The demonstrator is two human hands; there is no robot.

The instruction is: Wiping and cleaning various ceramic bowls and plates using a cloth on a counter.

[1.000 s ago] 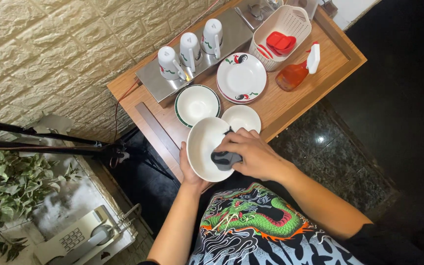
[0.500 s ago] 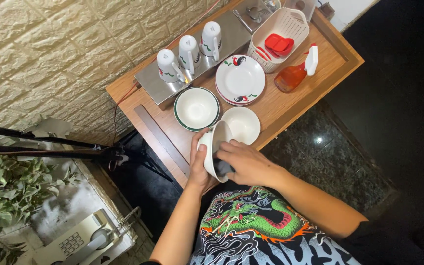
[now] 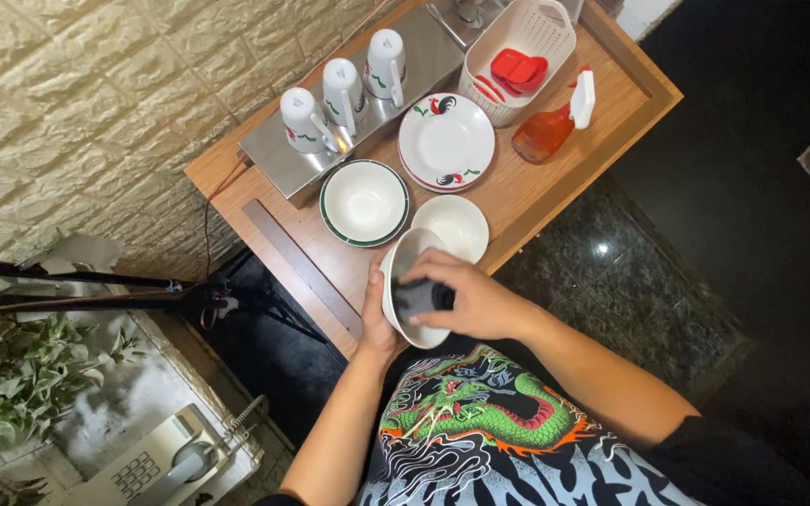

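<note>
From my remote seat, the white bowl (image 3: 412, 292) has tipped further onto its edge at the bench's (image 3: 555, 192) six o'clock rim, my left hand (image 3: 376, 317) clamped behind it while my right hand (image 3: 466, 302) presses the dark cloth (image 3: 419, 298) inside, so wiping continues.

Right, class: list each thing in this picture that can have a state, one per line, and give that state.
White bowl: tilted, held by left hand.
Dark cloth: pressed inside bowl by right hand.
Three mugs: upside down on metal tray.
Green-rimmed bowl: upright, empty.
Spray bottle: lying down.
</note>
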